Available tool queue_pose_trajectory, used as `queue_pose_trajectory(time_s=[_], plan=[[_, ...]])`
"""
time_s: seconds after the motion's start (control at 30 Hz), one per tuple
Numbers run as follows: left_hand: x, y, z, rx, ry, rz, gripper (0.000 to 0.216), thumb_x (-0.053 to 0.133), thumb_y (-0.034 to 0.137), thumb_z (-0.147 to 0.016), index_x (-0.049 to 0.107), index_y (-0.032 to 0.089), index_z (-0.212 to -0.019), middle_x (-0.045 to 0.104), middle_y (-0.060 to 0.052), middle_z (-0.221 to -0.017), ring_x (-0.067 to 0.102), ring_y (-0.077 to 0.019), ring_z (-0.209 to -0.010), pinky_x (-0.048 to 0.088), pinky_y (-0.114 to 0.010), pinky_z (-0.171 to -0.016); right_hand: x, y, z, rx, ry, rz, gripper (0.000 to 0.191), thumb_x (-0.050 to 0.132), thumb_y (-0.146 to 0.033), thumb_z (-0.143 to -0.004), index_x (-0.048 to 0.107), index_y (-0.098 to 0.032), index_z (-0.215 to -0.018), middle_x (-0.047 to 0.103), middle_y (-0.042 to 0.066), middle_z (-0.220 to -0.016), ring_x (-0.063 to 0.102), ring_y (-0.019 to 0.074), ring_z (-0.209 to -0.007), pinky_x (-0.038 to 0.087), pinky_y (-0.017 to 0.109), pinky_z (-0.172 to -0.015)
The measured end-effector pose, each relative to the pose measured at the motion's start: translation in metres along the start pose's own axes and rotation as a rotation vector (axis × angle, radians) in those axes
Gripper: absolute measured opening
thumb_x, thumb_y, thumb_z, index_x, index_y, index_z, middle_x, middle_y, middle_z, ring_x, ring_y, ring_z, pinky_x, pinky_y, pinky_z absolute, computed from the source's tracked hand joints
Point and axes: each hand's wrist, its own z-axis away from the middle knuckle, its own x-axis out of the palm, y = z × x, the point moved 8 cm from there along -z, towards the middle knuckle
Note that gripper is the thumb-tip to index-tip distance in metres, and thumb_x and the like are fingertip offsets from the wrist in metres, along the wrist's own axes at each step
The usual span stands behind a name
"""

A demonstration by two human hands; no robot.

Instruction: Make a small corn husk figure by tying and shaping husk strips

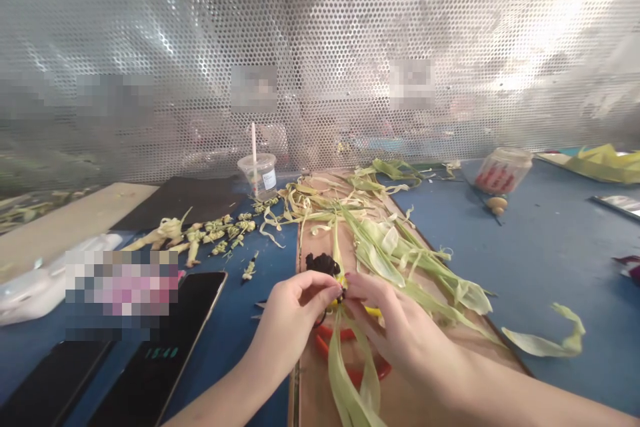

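Husk strips (343,373) hang over the board (311,393)'s near half, pinched narrowly above by our left hand (295,303) and right hand (405,327); we should keep tension even, clear of the red handles (383,369) on the board.

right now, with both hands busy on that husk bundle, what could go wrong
The left hand and right hand meet at the top of the dangling husk strips, so a slip might loosen them. The red-handled scissors beneath could snag those strips. The plastic cup stands beside twisted husk pieces and, if knocked, might tip onto them.
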Motion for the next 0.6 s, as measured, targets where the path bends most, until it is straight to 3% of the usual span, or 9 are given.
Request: queue_pose_trajectory(time_s=[0.37,0.6], plan=[[0.0034,0.0049,0.0021,0.047,-0.033,-0.123,0.022,0.054,0.034,-0.081,0.071,0.022,-0.089,0.071,-0.001,-0.086,0.064,-0.0182,-0.079,0.047,-0.025,-0.074,-0.0063,-0.0057,-0.0041,-0.060,0.061,0.084,0.036,0.043,-0.012,-0.089,0.034,-0.012,-0.124,0.065,0.015,-0.100,0.065,0.0199,-0.084,0.057,0.031,-0.066],[0.0060,0.0019,0.0041,0.041,-0.058,-0.128,0.022,0.056,0.036,-0.079,0.071,0.022,-0.088,0.071,-0.002,-0.085,0.063,-0.0183,-0.076,0.048,-0.024,-0.069,-0.0010,-0.0027,0.0013,-0.049,-0.004,0.070,0.040,0.045,-0.011,-0.088,0.033,-0.011,-0.127,0.062,0.016,-0.106,0.062,0.0213,-0.091,0.056,0.033,-0.072]])
